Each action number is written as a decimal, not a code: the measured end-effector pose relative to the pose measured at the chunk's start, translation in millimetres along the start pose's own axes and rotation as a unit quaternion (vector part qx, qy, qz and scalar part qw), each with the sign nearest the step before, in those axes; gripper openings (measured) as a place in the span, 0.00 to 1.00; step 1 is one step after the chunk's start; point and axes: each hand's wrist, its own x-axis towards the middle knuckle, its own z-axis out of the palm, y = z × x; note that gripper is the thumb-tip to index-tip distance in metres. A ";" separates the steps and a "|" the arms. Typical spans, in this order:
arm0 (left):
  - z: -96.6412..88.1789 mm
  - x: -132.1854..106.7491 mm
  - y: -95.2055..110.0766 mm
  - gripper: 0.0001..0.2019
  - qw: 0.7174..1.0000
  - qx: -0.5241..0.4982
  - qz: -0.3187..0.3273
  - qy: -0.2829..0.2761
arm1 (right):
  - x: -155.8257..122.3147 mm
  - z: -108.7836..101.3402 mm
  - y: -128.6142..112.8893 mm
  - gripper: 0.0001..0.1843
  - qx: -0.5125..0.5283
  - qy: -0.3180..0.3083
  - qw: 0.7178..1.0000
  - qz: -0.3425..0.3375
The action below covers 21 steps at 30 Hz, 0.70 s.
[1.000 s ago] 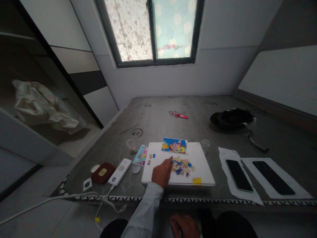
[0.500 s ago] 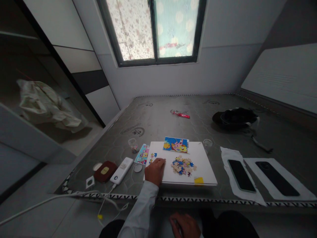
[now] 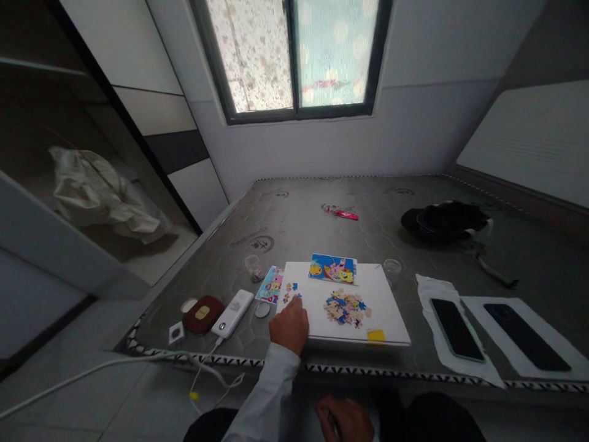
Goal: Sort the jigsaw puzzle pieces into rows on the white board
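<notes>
My left hand [image 3: 289, 325] is over the left part of a white board [image 3: 317, 322], its fingers closed and pressed down. At the fingertips a blue bit of a jigsaw puzzle piece shows; the fingers hide the rest. Just beyond lie several small set-apart puzzle pieces [image 3: 288, 290]. To the right is a heap of loose puzzle pieces [image 3: 346, 308], mostly blue, tan and pink. A blue cartoon picture card [image 3: 333, 269] lies along the board's far edge. My right hand [image 3: 346, 419] rests low by my lap, fingers curled, with nothing visible in them.
Left of the board are a colourful card [image 3: 270, 285], a clear cup [image 3: 253, 268] with bits inside, a round lid [image 3: 262, 310], a white power bank [image 3: 233, 314] and a brown case [image 3: 203, 314]. Another clear cup [image 3: 391, 267], two phones [image 3: 457, 329] and a black cap [image 3: 444, 221] are to the right.
My left hand has turned, its fingertips now pointing forward toward the small set-apart pieces. The whole view has shifted slightly. My right hand stays by my lap.
</notes>
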 end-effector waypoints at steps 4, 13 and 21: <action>-1.9 7.9 -11.4 0.15 1.000 -0.012 0.000 0.013 | 3.1 -3.3 0.5 0.23 0.000 -0.012 1.000 -0.013; 7.8 9.7 -3.4 0.18 0.986 -0.109 0.112 0.052 | 2.5 -5.8 1.0 0.21 -0.003 -0.013 1.000 -0.004; 17.6 8.1 26.7 0.19 0.972 -0.113 0.206 -0.025 | 0.4 -10.9 11.3 0.20 -0.004 -0.005 1.000 0.002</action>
